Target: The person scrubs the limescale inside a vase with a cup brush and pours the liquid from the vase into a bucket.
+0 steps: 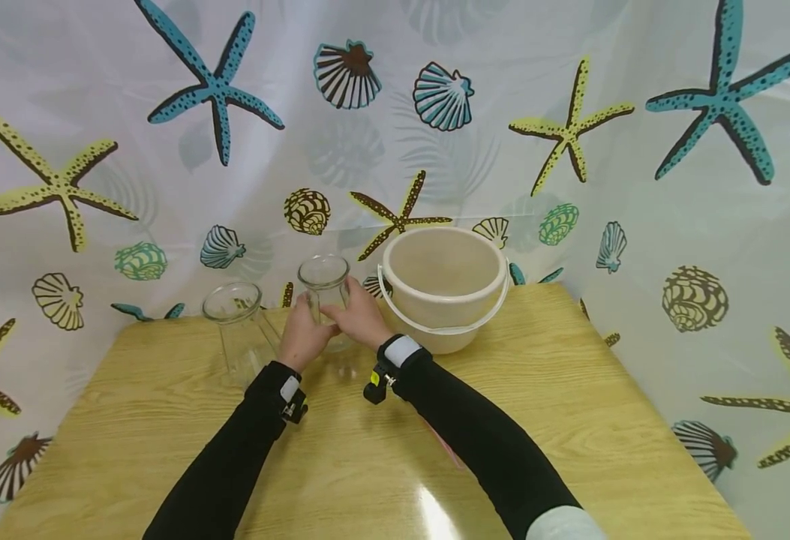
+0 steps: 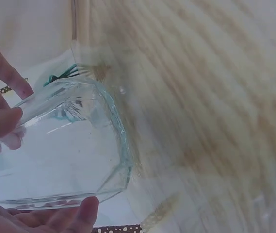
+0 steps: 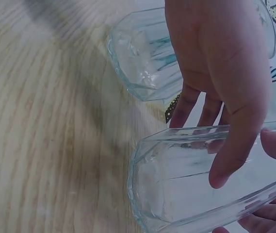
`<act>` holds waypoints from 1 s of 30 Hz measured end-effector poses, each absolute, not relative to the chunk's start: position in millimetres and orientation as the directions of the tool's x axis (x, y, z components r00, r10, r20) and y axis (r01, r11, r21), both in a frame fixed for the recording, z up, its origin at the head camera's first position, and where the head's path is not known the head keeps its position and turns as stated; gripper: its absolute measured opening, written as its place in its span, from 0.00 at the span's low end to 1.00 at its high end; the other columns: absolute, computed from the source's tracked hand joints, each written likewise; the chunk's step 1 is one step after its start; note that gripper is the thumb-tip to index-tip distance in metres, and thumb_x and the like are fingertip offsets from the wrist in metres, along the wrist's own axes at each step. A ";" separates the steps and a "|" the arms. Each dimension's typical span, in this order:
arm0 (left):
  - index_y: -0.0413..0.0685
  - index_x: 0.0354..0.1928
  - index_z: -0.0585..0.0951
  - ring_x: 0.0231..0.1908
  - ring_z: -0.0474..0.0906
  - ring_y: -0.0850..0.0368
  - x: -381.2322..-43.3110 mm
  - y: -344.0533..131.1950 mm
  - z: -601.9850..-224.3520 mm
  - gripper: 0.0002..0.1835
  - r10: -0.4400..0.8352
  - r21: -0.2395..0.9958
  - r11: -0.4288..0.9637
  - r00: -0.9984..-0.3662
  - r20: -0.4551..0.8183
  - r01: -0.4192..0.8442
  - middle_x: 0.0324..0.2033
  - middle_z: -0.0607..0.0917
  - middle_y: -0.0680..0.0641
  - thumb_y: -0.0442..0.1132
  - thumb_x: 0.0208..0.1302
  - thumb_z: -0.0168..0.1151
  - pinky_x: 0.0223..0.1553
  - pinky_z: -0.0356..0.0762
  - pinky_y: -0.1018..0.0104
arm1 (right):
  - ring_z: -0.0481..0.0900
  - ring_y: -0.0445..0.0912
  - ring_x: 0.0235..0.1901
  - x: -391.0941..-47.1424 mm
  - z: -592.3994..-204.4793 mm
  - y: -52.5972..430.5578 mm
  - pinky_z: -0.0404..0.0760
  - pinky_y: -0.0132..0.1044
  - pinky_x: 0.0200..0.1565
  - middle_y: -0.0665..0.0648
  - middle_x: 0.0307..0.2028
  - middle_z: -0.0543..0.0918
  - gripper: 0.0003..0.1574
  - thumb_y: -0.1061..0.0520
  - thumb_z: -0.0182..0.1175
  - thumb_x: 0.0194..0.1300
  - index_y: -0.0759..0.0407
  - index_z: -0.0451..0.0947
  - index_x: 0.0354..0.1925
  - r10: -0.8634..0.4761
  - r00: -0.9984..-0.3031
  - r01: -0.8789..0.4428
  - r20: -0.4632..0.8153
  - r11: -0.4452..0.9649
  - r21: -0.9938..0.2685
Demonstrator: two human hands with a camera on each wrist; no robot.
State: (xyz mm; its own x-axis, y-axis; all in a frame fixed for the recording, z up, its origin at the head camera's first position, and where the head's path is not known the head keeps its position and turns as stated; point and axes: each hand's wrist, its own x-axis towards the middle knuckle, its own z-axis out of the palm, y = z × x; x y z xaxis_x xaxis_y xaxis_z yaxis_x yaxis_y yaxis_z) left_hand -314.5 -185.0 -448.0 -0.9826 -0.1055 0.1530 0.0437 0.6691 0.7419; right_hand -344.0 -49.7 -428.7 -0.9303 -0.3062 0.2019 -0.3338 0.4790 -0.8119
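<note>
A clear glass vase (image 1: 323,274) with a flared round rim stands between my two hands. My left hand (image 1: 304,334) holds it from the left side, and my right hand (image 1: 361,313) grips the opposite side. In the left wrist view the vase's faceted base (image 2: 113,141) shows thick angular edges, with the left fingers (image 2: 40,218) along one wall. The right wrist view has the left thumb (image 3: 227,160) lying over the glass, while the right hand (image 3: 273,213) is partly cut off by the frame. A second glass vase (image 1: 232,304) stands just left of the left hand.
A white bucket (image 1: 445,289) with its handle hanging in front stands close to the right hand. Behind the wooden table (image 1: 543,405) hangs a curtain (image 1: 395,150) printed with starfish and shells. A thin pink item (image 1: 447,448) pokes out beneath the right forearm.
</note>
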 end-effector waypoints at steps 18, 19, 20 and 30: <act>0.34 0.72 0.48 0.60 0.59 0.37 -273.7 -181.4 -429.3 0.57 -0.091 0.704 0.706 -0.974 0.207 0.084 0.62 0.64 0.27 0.58 0.52 0.68 0.53 0.67 0.38 | 0.62 0.50 0.61 -307.8 -404.9 -38.7 0.69 0.49 0.58 0.64 0.64 0.67 0.51 0.42 0.64 0.60 0.61 0.54 0.71 -0.312 -0.916 -0.382 0.253 0.483 -0.788; 0.36 0.72 0.48 0.60 0.59 0.37 -269.8 -181.4 -427.9 0.57 -0.091 0.702 0.707 -0.974 0.206 0.083 0.62 0.65 0.28 0.59 0.52 0.68 0.53 0.67 0.38 | 0.63 0.50 0.61 -305.0 -403.4 -37.5 0.69 0.49 0.58 0.64 0.64 0.67 0.50 0.42 0.64 0.60 0.60 0.54 0.71 -0.315 -0.913 -0.389 0.259 0.482 -0.785; 0.36 0.72 0.48 0.59 0.59 0.37 -266.3 -181.6 -427.0 0.57 -0.088 0.700 0.709 -0.974 0.208 0.085 0.62 0.65 0.28 0.59 0.51 0.68 0.52 0.68 0.38 | 0.63 0.49 0.61 -302.2 -402.4 -36.3 0.69 0.49 0.58 0.64 0.64 0.68 0.50 0.41 0.64 0.60 0.59 0.55 0.71 -0.319 -0.910 -0.397 0.266 0.480 -0.782; 0.38 0.72 0.51 0.58 0.58 0.43 -229.8 -178.5 -424.7 0.55 -0.010 0.654 0.722 -0.942 0.336 0.226 0.63 0.64 0.34 0.60 0.52 0.67 0.52 0.66 0.39 | 0.68 0.43 0.56 -270.9 -392.2 -19.3 0.72 0.48 0.55 0.57 0.59 0.74 0.42 0.42 0.65 0.59 0.52 0.64 0.66 -0.351 -0.872 -0.472 0.341 0.415 -0.778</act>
State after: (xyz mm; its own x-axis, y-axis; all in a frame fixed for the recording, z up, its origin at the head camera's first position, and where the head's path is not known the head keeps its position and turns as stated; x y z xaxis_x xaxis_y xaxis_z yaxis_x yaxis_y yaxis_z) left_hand -229.8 -178.5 -424.7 -0.9418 -0.0098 0.3361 0.2257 0.7224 0.6536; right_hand -270.9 -19.3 -392.2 -0.8719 -0.3515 0.3409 -0.4715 0.4154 -0.7779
